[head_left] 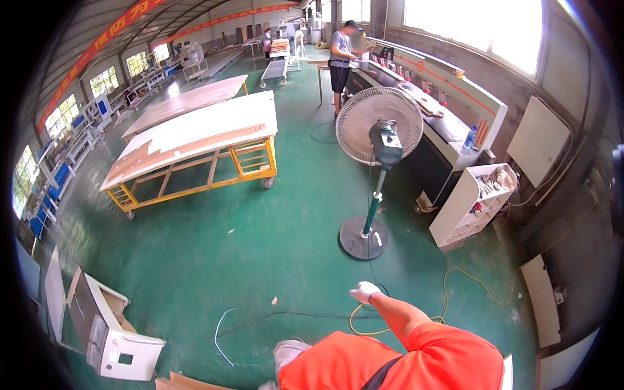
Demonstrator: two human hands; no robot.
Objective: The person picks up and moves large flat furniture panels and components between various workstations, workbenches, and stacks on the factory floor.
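My right hand [365, 292], in a white glove, hangs over the green floor at the end of a bare forearm and an orange-red sleeve. Its fingers look curled in, and I see nothing held in them. A yellow hose [356, 320] and a dark cable lie on the floor below it. Just beyond the hand stands a pedestal fan [380, 127] with a round wire guard and a heavy round base [363, 239]; the hand is apart from it. My left hand does not show. Grey cloth [289, 353] appears beside my orange-red top.
A yellow wheeled cart [253, 170] carries pale panels at left. A white cabinet [133, 354] sits lower left, near a blue tube [220, 335]. At right are a white shelf unit [465, 208] and a long machine [448, 127], where a person [341, 55] stands. Boards lean at far right.
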